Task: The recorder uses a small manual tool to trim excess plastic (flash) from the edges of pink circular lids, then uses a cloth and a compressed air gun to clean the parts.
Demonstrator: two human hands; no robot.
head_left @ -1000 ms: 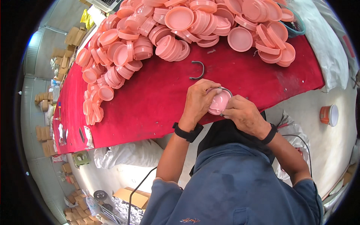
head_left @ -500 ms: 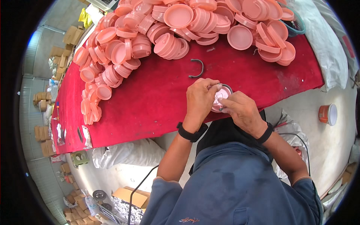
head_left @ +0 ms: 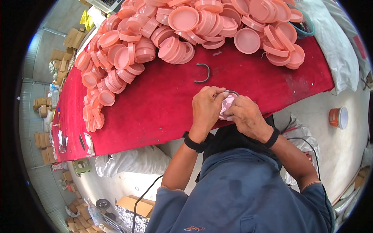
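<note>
Head view, mid-frame: two bare hands, left hand (head_left: 205, 110) and right hand (head_left: 249, 116), pinch one round, shiny pink lid (head_left: 226, 105) between them; a dark band (head_left: 234, 93) edges its top. Just above, one thin, C-shaped grey strip (head_left: 208, 73) lies on red cloth (head_left: 155, 106). Farther, across the top, smooth plastic lids (head_left: 184, 19), overlapping, too many to count, form one heap; one blue basket (head_left: 311, 28) shows upper right.

A dark-blue, short-sleeved cloth shirt (head_left: 233, 186) with tan-piped cuffs (head_left: 173, 189) carries small orange embroidery (head_left: 194, 228) toward six o'clock, joined by black fabric trousers (head_left: 227, 138) and two flat black wristbands (head_left: 273, 138).
</note>
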